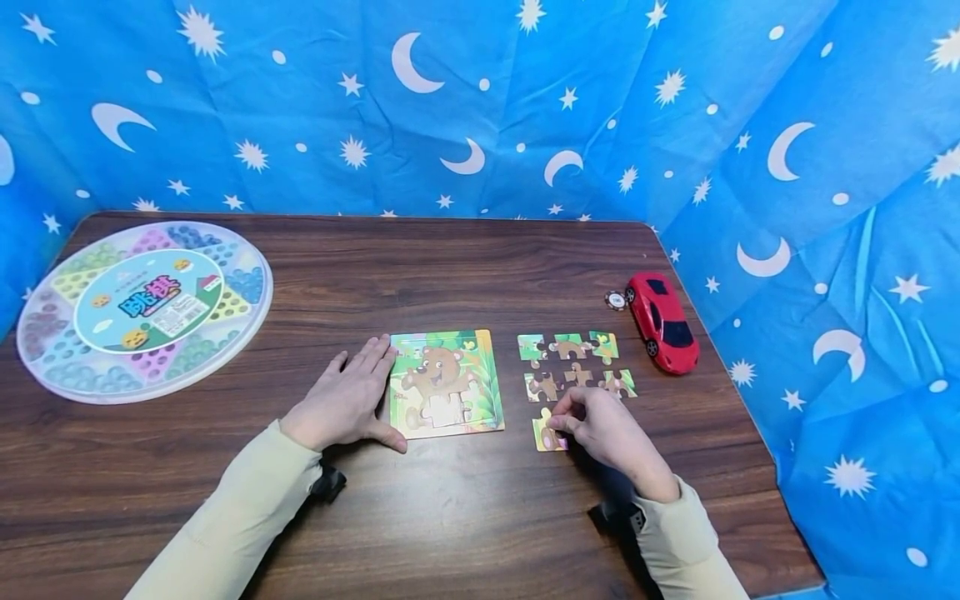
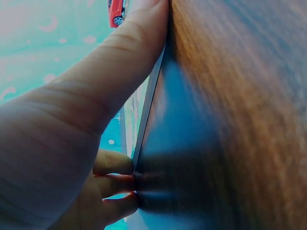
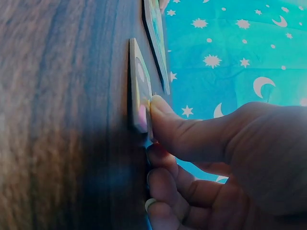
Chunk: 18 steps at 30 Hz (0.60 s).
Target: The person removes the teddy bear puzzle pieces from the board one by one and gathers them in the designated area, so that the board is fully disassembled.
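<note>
A jigsaw board (image 1: 486, 375) with a cartoon bear lies on the table, with a pale bare patch low in its picture. My left hand (image 1: 348, 396) rests spread along its left side, fingertips at the upper corner and thumb (image 2: 129, 43) by the lower one. To the right, several loose puzzle pieces (image 1: 570, 346) lie in rows. At the nearest row, my right hand (image 1: 611, 433) pinches a puzzle piece (image 1: 547, 435) between thumb and fingers. The right wrist view shows the thumb (image 3: 165, 112) on that piece's edge, close to the table, with the other fingers curled below.
A round Chinese checkers box (image 1: 247, 325) sits at the left of the wooden table (image 1: 420, 533). Toward the right edge stand a red toy car (image 1: 663, 321) and a small poker chip (image 1: 616, 300). Blue cloth (image 1: 465, 100) with moons and stars hangs behind and at the sides.
</note>
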Each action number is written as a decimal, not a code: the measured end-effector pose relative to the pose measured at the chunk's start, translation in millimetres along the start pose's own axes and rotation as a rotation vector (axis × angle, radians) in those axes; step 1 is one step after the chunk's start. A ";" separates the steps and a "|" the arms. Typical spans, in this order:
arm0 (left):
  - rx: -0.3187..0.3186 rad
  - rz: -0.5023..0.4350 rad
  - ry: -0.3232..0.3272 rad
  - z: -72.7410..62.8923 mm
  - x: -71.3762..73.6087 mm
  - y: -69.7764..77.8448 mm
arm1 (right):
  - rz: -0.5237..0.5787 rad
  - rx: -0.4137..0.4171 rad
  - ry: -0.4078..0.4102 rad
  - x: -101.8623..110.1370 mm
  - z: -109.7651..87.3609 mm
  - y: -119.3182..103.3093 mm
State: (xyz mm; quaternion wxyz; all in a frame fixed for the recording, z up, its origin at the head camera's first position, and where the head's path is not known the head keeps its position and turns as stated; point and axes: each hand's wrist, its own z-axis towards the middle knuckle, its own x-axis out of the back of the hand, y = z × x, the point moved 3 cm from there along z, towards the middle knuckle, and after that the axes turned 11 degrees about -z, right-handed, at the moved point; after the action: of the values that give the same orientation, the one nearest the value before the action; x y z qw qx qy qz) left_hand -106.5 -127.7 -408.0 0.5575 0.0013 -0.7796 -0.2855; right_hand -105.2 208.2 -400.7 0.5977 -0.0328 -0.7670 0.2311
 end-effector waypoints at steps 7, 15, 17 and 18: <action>0.005 -0.005 0.007 -0.6 0.2 -1.4 | -0.043 -0.004 -0.008 0.6 2.5 -3.9; 0.014 -0.010 -0.003 -1.3 -0.3 -2.4 | -0.109 -0.022 0.004 4.1 3.3 -8.8; 0.013 -0.013 -0.005 -1.3 -0.2 -2.4 | -0.098 -0.009 0.022 6.7 3.7 -10.3; 0.014 -0.016 -0.006 -1.3 -0.1 -2.5 | -0.094 0.002 0.038 8.5 4.4 -11.7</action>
State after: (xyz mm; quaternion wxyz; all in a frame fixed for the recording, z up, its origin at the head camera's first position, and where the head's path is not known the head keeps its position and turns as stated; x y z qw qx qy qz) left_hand -106.1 -130.3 -409.0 0.5529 0.0105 -0.7832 -0.2842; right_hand -109.0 199.2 -389.3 0.6225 -0.0005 -0.7558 0.2030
